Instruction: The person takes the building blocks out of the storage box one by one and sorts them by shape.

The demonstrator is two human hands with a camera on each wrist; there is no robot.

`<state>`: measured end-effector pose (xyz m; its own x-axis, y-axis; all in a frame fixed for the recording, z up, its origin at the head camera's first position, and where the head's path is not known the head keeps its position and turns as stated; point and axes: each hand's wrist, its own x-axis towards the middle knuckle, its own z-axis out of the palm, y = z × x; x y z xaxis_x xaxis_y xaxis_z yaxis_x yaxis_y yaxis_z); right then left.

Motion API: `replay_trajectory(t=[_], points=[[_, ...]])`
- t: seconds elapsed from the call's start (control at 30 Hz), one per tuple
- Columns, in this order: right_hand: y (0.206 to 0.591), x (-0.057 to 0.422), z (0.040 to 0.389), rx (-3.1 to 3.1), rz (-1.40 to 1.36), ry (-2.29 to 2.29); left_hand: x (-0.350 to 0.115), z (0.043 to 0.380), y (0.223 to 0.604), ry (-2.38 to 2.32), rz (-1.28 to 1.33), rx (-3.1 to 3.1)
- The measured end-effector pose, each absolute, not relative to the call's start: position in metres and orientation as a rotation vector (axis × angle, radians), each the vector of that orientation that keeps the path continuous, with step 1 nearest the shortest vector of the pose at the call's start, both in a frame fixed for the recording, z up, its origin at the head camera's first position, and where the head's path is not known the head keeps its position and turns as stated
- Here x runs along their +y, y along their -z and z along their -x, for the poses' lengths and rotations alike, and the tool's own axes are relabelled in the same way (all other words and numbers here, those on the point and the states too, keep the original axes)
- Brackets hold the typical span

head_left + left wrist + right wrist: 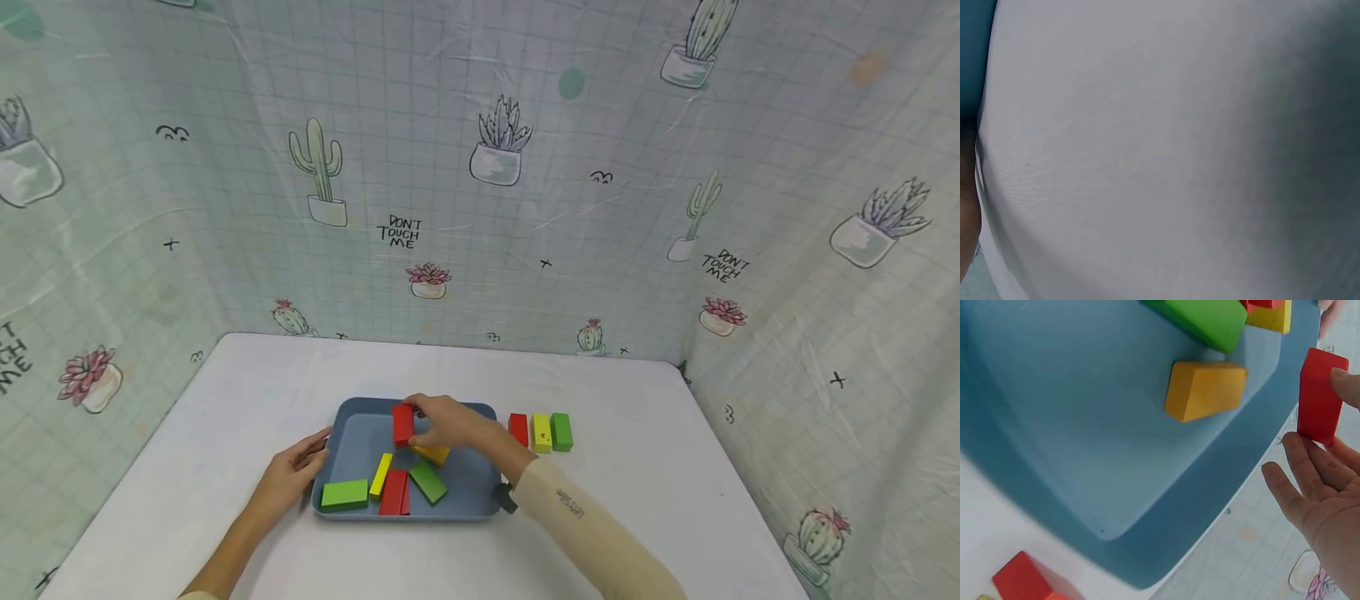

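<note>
Thumb on one side and fingertips on the other, a person's right hand point(444, 422) pinches a red block point(402, 426) over the far part of a blue tray point(357, 435), the grip parted only as far as the block's length and clamped on it near its ends. The hold probably suits a smooth, boxy piece, leaving its broad face uncovered; in the right wrist view the outer fingers spread free, and the block appears raised off the tray floor. Just beneath the grip sits an orange-yellow block point(1207, 390), partly hidden from the head view. Nearer the person lie a tilted green block point(428, 483), a red piece point(393, 493) that may be one block or two, a slim yellow block point(381, 477) leaning aslant, and a wide green block point(345, 495) in the near left corner. At the tray's left edge, the left hand point(291, 468) rests its loosely extended fingers against the side, seemingly to steady it. Beyond the opposite edge, a red brick point(518, 429), a yellow brick point(542, 433) and a green brick point(562, 432) stand side by side on the white tabletop point(615, 492), apparently lined up on purpose within the right arm's reach.
</note>
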<state>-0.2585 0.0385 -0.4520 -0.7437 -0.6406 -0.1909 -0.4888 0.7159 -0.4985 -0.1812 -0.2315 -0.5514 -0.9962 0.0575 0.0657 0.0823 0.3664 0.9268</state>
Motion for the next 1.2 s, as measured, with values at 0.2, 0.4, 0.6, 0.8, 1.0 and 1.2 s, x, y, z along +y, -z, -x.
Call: replay_trajectory(t=[0.2, 0.4, 0.6, 0.8, 1.0, 1.2], points=[[0.453, 0.055, 0.263, 2.576, 0.897, 0.635, -0.232, 0.182, 0.552, 1.764, 0.13, -2.577], [0.452, 0.066, 0.267, 2.573, 0.927, 0.643, -0.234, 0.182, 0.551, 1.767, 0.124, -2.58], [0.445, 0.072, 0.268, 2.559, 0.93, 0.645, -0.234, 0.181, 0.551, 1.765, 0.132, -2.568], [0.443, 0.08, 0.268, 2.554, 0.911, 0.664, -0.231, 0.18, 0.55, 1.753, 0.134, -2.57], [0.444, 0.089, 0.267, 2.562, 0.913, 0.652, -0.231, 0.178, 0.55, 1.768, 0.112, -2.585], [0.441, 0.1, 0.269, 2.594, 0.887, 0.675, -0.23, 0.179, 0.547, 1.769, 0.12, -2.571]])
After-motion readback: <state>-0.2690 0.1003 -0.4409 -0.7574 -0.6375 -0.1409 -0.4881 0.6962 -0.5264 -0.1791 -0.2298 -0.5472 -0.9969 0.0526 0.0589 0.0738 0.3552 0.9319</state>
